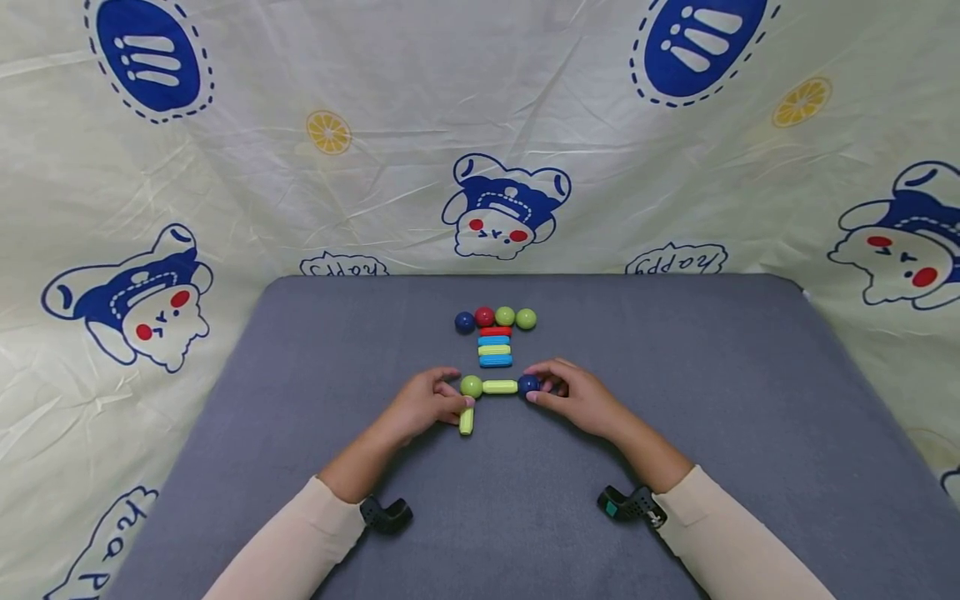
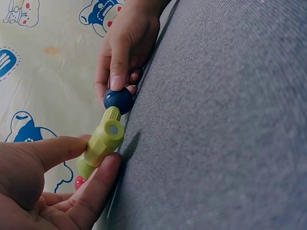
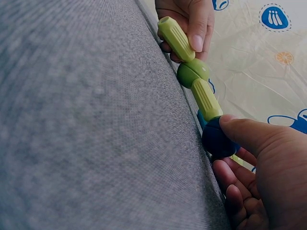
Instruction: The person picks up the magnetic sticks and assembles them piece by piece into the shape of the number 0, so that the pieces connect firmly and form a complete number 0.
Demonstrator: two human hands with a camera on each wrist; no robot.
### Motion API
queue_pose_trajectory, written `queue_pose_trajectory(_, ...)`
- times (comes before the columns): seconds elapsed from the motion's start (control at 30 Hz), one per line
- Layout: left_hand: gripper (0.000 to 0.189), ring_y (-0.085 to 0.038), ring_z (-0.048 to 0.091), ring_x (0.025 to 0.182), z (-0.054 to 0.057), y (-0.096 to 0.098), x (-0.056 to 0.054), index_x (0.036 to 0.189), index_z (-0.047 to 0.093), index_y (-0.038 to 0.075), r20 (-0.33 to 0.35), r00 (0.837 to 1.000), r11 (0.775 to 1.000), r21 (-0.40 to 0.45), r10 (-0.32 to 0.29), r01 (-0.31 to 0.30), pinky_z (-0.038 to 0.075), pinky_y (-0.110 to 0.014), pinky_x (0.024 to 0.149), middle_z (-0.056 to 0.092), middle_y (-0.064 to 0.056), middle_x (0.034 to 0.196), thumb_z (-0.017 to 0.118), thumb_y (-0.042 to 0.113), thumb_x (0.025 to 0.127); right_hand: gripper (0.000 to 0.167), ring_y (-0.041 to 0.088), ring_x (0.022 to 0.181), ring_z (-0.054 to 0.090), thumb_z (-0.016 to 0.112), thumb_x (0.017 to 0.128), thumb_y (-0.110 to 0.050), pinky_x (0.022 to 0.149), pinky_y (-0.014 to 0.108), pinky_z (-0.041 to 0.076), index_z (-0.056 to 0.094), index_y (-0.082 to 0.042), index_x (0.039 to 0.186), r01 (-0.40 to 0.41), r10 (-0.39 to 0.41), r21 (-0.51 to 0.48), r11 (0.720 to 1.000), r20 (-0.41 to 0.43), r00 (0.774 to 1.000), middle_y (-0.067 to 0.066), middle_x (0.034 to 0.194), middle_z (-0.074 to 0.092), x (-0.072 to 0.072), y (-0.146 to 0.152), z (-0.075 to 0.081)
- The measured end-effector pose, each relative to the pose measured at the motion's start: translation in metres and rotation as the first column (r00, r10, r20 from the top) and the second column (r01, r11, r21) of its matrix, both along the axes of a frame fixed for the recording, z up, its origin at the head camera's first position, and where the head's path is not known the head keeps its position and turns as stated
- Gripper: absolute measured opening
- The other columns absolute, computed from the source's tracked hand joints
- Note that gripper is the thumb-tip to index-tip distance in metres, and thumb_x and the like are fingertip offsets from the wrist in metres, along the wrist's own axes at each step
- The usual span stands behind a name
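A yellow-green ball joins two yellow-green rods in an L. One rod runs right to a dark blue ball; the other rod points toward the person. My left hand pinches this nearer rod close to the green ball, thumb and finger on opposite sides in the left wrist view. With thumb and fingers, my right hand grips the dark blue ball. A round silvery magnet shows in the nearer rod's free end.
Behind the hands lie a row of balls, blue, red and two green, and a stack of short rods in red, blue and yellow. They rest on a grey cloth-covered table before a printed curtain.
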State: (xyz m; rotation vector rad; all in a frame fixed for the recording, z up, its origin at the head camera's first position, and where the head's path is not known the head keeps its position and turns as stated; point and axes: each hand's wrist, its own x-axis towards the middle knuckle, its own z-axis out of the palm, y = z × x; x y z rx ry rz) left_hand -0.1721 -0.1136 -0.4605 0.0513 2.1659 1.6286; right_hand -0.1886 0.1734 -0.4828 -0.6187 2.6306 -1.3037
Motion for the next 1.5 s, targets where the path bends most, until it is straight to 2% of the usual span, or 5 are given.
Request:
queue_pose_trajectory(0.43, 0.058, -0.012, 0.067, 0.071, -0.001, 0.007, 0.003, 0.142, 0.053, -0.003, -0.015, 0.999, 0.999, -0.018, 0.043, -0.043, 0.062, -0.032, 0.071, 0.066, -0.009, 0.093, 0.076, 0.011, 0.090, 0.032, 0.010, 0.090, 0.058, 0.073, 0.095, -0.024, 0.075, 0.023, 0.048, 0.068, -0.018, 0.125, -0.008, 0.008, -0.016, 1.000, -0.015, 1.000, 0.001, 0.104, 0.065, 0.000, 0.001, 0.000)
queue_pose_trajectory(0.6, 0.056, -0.012, 0.066, 0.073, -0.003, 0.009, 0.004, 0.141, 0.056, 0.002, -0.039, 0.998, 0.999, 0.005, 0.045, -0.045, 0.062, -0.031, 0.072, 0.059, -0.010, 0.103, 0.077, 0.010, 0.089, 0.032, 0.011, 0.090, 0.058, 0.073, 0.095, -0.025, 0.075, 0.024, 0.048, 0.068, -0.018, 0.125, -0.007, 0.007, -0.018, 1.000, -0.011, 1.000, 0.001, 0.104, 0.064, 0.000, 0.001, 0.001)
queue_pose_trajectory(0.83, 0.052, -0.009, 0.067, 0.068, -0.008, 0.009, 0.005, 0.138, 0.061, 0.009, -0.101, 0.995, 0.999, -0.018, 0.027, -0.029, 0.061, -0.030, 0.069, 0.053, -0.014, 0.115, 0.079, 0.014, 0.089, 0.032, 0.011, 0.091, 0.058, 0.072, 0.095, -0.026, 0.077, 0.024, 0.049, 0.067, -0.020, 0.127, -0.008, 0.008, 0.009, 1.000, -0.019, 1.000, 0.000, 0.106, 0.064, 0.000, 0.001, -0.002)
queue_pose_trajectory(1.23, 0.036, -0.010, 0.067, 0.067, -0.014, 0.007, 0.005, 0.134, 0.064, 0.006, -0.142, 0.988, 0.997, 0.049, 0.066, -0.059, 0.062, -0.029, 0.068, 0.052, -0.018, 0.118, 0.066, 0.014, 0.099, 0.033, 0.011, 0.092, 0.058, 0.072, 0.096, -0.027, 0.077, 0.024, 0.049, 0.067, -0.020, 0.127, -0.005, 0.005, 0.017, 1.000, -0.023, 1.000, 0.000, 0.107, 0.065, 0.000, 0.001, -0.001)
queue_pose_trajectory(1.5, 0.035, -0.011, 0.069, 0.069, -0.018, 0.006, 0.003, 0.132, 0.066, 0.007, -0.130, 0.988, 0.993, 0.097, 0.082, -0.070, 0.062, -0.030, 0.067, 0.054, -0.017, 0.123, 0.068, 0.013, 0.097, 0.039, 0.012, 0.091, 0.057, 0.072, 0.095, -0.028, 0.076, 0.025, 0.049, 0.066, -0.018, 0.132, 0.000, 0.000, 0.002, 1.000, -0.027, 1.000, 0.001, 0.106, 0.063, 0.000, 0.000, 0.000)
